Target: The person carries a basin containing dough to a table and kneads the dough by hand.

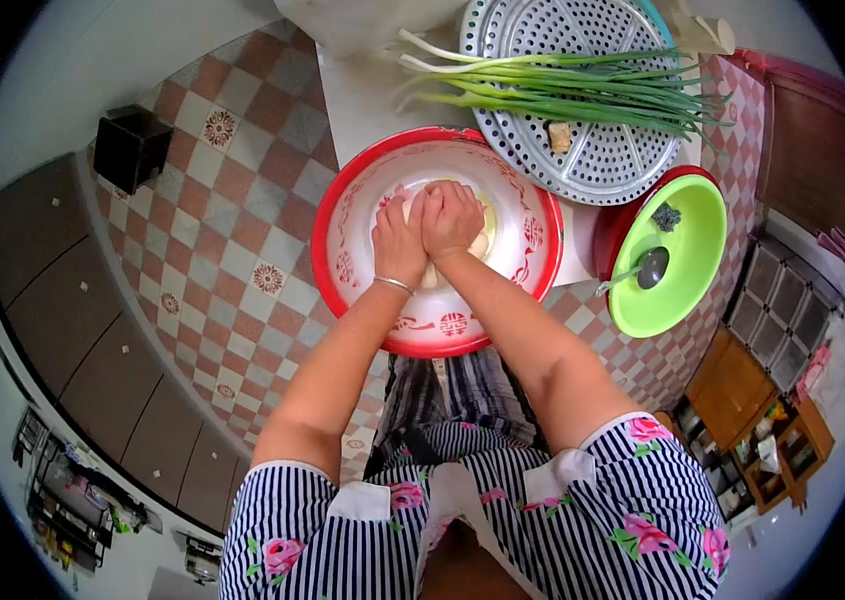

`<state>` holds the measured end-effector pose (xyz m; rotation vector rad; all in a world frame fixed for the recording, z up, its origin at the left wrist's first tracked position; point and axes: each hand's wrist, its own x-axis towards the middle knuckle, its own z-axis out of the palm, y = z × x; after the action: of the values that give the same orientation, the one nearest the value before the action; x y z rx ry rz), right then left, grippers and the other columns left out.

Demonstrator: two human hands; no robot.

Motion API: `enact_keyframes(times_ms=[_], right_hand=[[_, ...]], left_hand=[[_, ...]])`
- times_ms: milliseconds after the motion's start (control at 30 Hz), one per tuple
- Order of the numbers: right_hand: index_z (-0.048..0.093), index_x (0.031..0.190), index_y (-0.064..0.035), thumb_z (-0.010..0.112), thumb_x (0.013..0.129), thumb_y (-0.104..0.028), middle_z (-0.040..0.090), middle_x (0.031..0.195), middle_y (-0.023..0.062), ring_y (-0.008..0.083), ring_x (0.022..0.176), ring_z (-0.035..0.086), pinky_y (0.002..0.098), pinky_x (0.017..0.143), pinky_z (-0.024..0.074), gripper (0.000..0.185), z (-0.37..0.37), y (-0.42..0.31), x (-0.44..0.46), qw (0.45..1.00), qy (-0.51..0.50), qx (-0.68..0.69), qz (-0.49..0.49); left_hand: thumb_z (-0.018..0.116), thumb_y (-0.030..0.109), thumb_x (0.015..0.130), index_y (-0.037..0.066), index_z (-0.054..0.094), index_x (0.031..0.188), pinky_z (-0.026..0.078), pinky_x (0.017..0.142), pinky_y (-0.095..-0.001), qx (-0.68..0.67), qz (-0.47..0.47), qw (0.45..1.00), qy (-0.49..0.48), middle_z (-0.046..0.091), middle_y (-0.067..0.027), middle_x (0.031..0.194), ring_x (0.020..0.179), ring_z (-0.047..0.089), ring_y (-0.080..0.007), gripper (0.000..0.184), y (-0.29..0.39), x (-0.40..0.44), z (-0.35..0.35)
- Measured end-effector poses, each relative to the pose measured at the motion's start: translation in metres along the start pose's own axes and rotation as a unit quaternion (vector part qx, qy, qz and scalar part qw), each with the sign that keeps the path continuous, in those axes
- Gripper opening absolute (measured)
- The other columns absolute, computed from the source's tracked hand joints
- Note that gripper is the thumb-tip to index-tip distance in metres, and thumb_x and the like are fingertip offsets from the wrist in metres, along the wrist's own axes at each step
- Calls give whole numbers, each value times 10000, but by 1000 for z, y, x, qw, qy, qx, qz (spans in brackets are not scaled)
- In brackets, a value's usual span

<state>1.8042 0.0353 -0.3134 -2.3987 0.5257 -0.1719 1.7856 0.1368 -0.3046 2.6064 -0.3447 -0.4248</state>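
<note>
A white enamel basin with a red rim stands in front of my body. Pale dough lies in its middle, mostly hidden under both hands. My left hand, with a bracelet at the wrist, presses down on the dough with its fingers bent. Right beside it and touching it, my right hand rests on the dough too, fingers curled together. Behind the basin, long green onions lie across a round perforated metal steamer tray, with a small brown piece near them.
At the right a bright green basin holds a metal ladle and a grey scouring pad. A dark bin stands on the tiled floor at the left. Wooden cabinets are at the far right.
</note>
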Motion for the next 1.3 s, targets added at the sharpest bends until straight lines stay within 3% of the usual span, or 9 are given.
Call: enact_keyframes(times_ms=[67,167,333,433,533,667,900,1133,1300], right_hand=[[644,783,-112,534,849,-238,665,805,103,327,793,613,450,719,460,179,5,-3,15,1000,-1,-13,17],[643,767,-101,534,856,-248,679,838,120,342,823,624,467,733,472,204,13,-4,28,998,-10,-35,43],[678,781,-76,514,886,-307,701,904,151,361,888,645,474,785,490,302,9,-10,38,991,-78,-69,84],[706,835,-79,494,918,-358,705,938,167,370,923,648,487,825,484,360,4,2,41,961,-184,56,197],[718,867,-103,445,957,-419,693,822,163,377,809,654,490,764,488,426,-21,16,27,935,-185,155,259],[707,854,-89,502,919,-315,682,857,132,338,884,610,466,836,415,312,-81,-16,-49,984,-140,-60,90],[676,811,-109,551,791,-240,655,828,79,285,843,585,420,857,394,182,-53,12,-65,993,49,49,-99],[674,845,-120,573,781,-228,672,835,75,280,832,607,413,818,412,161,-14,12,-21,998,16,-13,-59],[677,803,-122,580,789,-221,677,771,95,300,777,624,443,729,459,139,-2,4,7,999,-13,-40,-20]], left_hand=[[558,187,883,144,430,1400,507,851,-475,-8,4,1000,-4,468,-193,1311,1142,496,-389,534,-5,15,-1],[556,173,886,101,441,1367,478,915,-493,-34,-30,997,-70,495,-205,1222,1128,496,-413,500,-2,31,-17],[631,162,831,72,445,1334,463,938,-480,-31,-44,996,-68,503,-207,1193,1117,501,-413,544,-3,36,-13],[694,182,784,48,449,1317,436,963,-465,-81,-23,995,-52,505,-207,1198,1120,499,-409,602,-3,27,-22],[741,216,748,36,457,1308,407,987,-460,-171,-22,984,-36,505,-204,1213,1132,493,-404,653,19,-7,-43],[731,189,759,59,472,1323,380,1016,-483,-106,-38,993,-43,484,-192,1275,1206,464,-383,634,52,-77,-46],[509,181,915,178,449,1398,279,1088,-596,25,5,999,18,388,-174,1461,1356,366,-357,486,38,-85,3],[533,169,881,101,505,1342,360,1017,-471,54,38,998,20,463,-144,1378,1258,443,-331,467,6,-24,5],[560,185,860,105,541,1278,451,898,-449,45,-26,998,-43,530,-113,1254,1142,510,-304,426,1,2,2]])
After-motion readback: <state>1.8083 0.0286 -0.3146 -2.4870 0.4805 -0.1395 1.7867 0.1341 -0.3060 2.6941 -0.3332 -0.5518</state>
